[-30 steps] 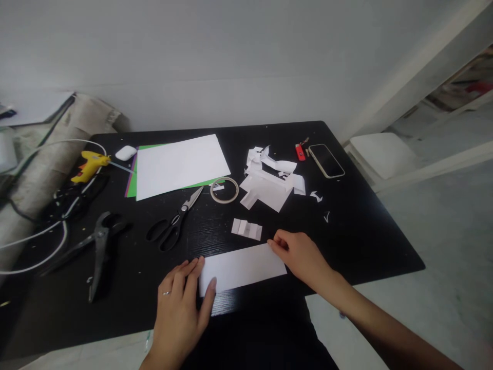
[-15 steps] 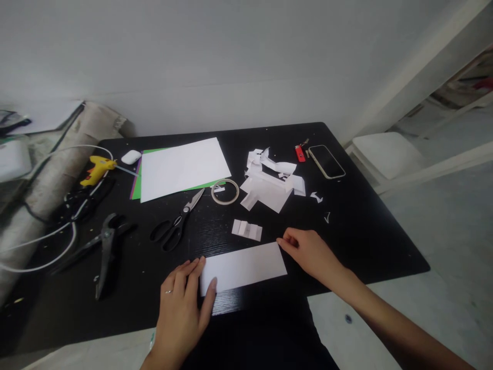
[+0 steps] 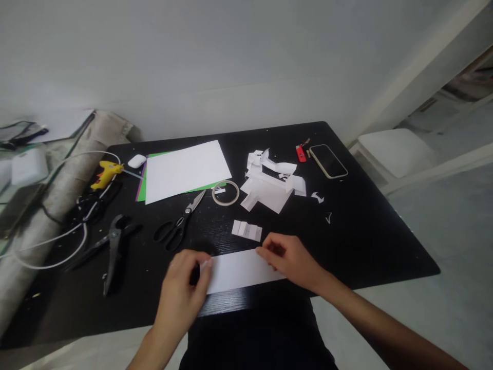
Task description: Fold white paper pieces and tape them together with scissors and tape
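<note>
A strip of white paper [image 3: 236,272] lies on the black table just in front of me. At its left end, my left hand [image 3: 183,285] closes thumb and fingertips at the upper corner. My right hand [image 3: 290,259] covers part of the right end, its thumb and forefinger pinched at the strip's far edge and the other fingers curled. Just beyond the strip lies a small folded piece of white paper [image 3: 246,230]. Black-handled scissors [image 3: 179,222] rest beyond my left hand, partly opened, near a roll of tape [image 3: 213,197].
White sheets [image 3: 185,172] lie over green paper at the back. Folded paper scraps [image 3: 269,192] are right of centre. A red lighter [image 3: 300,153] and a phone [image 3: 328,161] lie at back right. Pliers [image 3: 113,239], a yellow glue gun [image 3: 106,174] and its white cord occupy the left.
My right hand has slid left along the strip's far edge from its right corner. My left hand has gone from lying spread at the left end to pinching there.
</note>
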Demonstrator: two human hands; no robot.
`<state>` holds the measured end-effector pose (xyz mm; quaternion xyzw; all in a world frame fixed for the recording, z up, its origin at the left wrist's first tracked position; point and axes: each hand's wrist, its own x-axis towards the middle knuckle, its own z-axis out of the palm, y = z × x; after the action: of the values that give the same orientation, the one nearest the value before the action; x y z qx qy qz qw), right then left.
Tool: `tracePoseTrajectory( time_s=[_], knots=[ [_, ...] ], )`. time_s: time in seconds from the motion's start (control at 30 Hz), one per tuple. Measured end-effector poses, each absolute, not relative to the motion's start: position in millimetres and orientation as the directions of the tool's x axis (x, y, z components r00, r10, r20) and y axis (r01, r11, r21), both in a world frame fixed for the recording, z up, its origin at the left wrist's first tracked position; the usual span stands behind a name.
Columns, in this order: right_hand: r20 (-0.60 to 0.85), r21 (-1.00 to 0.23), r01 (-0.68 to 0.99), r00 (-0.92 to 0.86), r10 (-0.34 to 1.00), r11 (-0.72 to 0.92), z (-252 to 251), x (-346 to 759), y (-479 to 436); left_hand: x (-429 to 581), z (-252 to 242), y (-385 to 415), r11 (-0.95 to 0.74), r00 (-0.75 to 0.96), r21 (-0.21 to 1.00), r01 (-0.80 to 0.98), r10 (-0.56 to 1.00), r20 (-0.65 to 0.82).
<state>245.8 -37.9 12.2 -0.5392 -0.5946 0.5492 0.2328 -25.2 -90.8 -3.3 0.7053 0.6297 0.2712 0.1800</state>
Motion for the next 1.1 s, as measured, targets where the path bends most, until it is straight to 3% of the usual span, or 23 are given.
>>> tracePoseTrajectory(
  time_s=[0.1,0.23,0.4,0.53,1.1],
  knots=[
    [-0.217,-0.874,0.484,-0.311,0.925,-0.042,4.0,234.1,-41.7,12.0,2.9,-79.9,-0.108,0.187,0.653,0.749,0.981,-0.052],
    [-0.189,-0.846,0.533,-0.292,0.938,-0.005,-5.9,232.2,-43.8,49.0,-1.1,-66.0,-0.136,0.234,0.526,0.84,0.964,-0.125],
    [-0.203,-0.858,0.512,-0.295,0.934,-0.025,-7.6,235.3,-43.2,60.8,-1.2,-49.4,-0.099,0.188,0.338,0.936,0.952,-0.24],
    [-0.253,-0.853,0.518,-0.305,0.918,-0.063,-5.8,235.8,-40.7,64.4,7.5,-37.8,-0.044,0.138,0.261,0.964,0.926,-0.353],
    [-0.335,-0.852,0.499,-0.28,0.9,-0.162,-5.8,235.3,-36.4,55.2,13.7,-28.0,0.001,0.1,0.21,0.978,0.876,-0.472]
  ],
)
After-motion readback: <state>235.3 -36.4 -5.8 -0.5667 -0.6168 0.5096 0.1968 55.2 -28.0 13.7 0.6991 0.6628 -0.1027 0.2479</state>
